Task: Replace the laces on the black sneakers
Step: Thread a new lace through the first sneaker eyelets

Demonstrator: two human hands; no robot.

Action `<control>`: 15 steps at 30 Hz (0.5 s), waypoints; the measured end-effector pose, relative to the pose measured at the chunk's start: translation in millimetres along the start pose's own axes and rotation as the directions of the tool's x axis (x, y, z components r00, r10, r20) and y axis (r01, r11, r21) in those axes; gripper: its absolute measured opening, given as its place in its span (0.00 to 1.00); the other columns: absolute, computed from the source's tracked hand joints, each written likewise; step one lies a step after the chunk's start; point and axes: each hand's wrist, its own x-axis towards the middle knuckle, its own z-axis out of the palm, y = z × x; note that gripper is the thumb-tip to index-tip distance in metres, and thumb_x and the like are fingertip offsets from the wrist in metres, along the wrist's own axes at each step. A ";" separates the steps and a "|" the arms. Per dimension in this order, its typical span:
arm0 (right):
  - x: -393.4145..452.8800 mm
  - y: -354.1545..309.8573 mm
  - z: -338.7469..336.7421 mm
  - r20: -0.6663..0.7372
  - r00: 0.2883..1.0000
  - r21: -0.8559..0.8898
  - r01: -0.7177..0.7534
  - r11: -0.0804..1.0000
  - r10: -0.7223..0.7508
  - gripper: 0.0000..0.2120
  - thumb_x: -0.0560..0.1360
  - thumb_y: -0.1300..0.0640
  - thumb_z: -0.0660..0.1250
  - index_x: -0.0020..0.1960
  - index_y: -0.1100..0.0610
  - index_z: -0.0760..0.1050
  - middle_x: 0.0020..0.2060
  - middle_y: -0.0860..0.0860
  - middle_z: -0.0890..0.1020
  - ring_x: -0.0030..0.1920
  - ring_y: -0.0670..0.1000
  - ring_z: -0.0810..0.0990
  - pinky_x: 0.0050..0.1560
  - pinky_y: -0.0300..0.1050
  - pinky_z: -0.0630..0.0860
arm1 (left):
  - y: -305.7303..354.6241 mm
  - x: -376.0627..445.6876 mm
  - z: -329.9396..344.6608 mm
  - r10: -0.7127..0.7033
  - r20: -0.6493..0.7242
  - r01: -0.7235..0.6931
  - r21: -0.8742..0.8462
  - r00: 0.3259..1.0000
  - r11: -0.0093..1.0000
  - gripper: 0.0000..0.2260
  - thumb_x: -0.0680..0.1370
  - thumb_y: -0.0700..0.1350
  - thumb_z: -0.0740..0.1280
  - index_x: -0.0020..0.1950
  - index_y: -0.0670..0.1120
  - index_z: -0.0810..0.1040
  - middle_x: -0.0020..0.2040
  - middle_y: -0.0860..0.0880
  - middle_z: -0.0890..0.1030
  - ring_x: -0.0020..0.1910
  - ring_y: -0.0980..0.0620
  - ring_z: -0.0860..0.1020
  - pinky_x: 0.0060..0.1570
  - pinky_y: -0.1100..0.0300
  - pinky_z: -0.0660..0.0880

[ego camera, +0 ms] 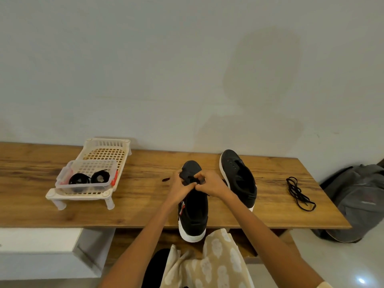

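A black sneaker with a white sole [193, 217] lies on the wooden table, heel over the near edge. My left hand [181, 187] and my right hand [209, 185] meet over its lacing area, fingers pinched on its black lace. A lace tip [165, 179] pokes out on the table left of my left hand. A second black sneaker [239, 177] without laces stands to the right. A loose black lace [298, 193] lies bundled further right.
A white plastic rack [116, 156] at the left holds a clear tub [87, 185] with two coiled black laces. The wooden table [135, 204] runs along a white wall. A grey backpack [361, 202] rests on the floor at the right.
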 end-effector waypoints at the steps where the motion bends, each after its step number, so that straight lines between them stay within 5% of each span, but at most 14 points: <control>1: -1.4 0.4 -1.1 0.001 1.000 0.014 0.001 1.000 -0.001 0.20 0.73 0.56 0.69 0.64 0.57 0.73 0.58 0.53 0.77 0.56 0.51 0.76 0.57 0.45 0.75 | -1.2 -0.6 -0.3 0.034 0.045 -0.036 0.043 0.998 0.998 0.33 0.72 0.46 0.73 0.71 0.46 0.59 0.64 0.45 0.70 0.60 0.47 0.73 0.59 0.51 0.75; 3: -5.8 2.3 -3.1 0.012 0.999 0.112 -0.033 0.993 0.032 0.20 0.74 0.59 0.68 0.65 0.57 0.71 0.58 0.53 0.77 0.57 0.51 0.77 0.56 0.44 0.75 | -1.0 -4.6 -4.0 0.085 0.087 -0.095 0.118 0.993 0.988 0.32 0.72 0.47 0.73 0.72 0.48 0.61 0.64 0.46 0.69 0.57 0.49 0.74 0.56 0.54 0.75; 6: -13.9 5.6 -3.8 0.000 0.992 0.313 -0.122 0.942 0.128 0.18 0.75 0.62 0.66 0.64 0.57 0.70 0.55 0.53 0.79 0.54 0.49 0.77 0.52 0.42 0.76 | 5.1 -11.9 -7.3 0.226 0.086 -0.241 0.424 0.970 0.873 0.17 0.74 0.49 0.69 0.63 0.52 0.73 0.58 0.50 0.68 0.52 0.51 0.73 0.51 0.57 0.74; 11: -21.7 7.4 1.6 -0.078 0.972 0.440 -0.166 0.882 0.221 0.12 0.74 0.62 0.66 0.56 0.55 0.70 0.39 0.48 0.79 0.38 0.45 0.77 0.34 0.34 0.73 | 14.4 -16.5 6.3 0.522 0.123 -0.362 0.849 0.844 0.385 0.13 0.76 0.44 0.63 0.60 0.51 0.75 0.58 0.49 0.71 0.59 0.48 0.70 0.58 0.55 0.67; 15: -23.2 6.2 1.6 -0.072 0.973 0.470 -0.159 0.868 0.218 0.11 0.74 0.61 0.67 0.54 0.54 0.70 0.38 0.47 0.78 0.38 0.44 0.76 0.32 0.33 0.71 | 23.4 -7.9 13.7 0.466 0.117 -0.349 0.821 0.877 0.452 0.04 0.78 0.41 0.62 0.52 0.46 0.73 0.53 0.48 0.75 0.50 0.48 0.75 0.43 0.57 0.71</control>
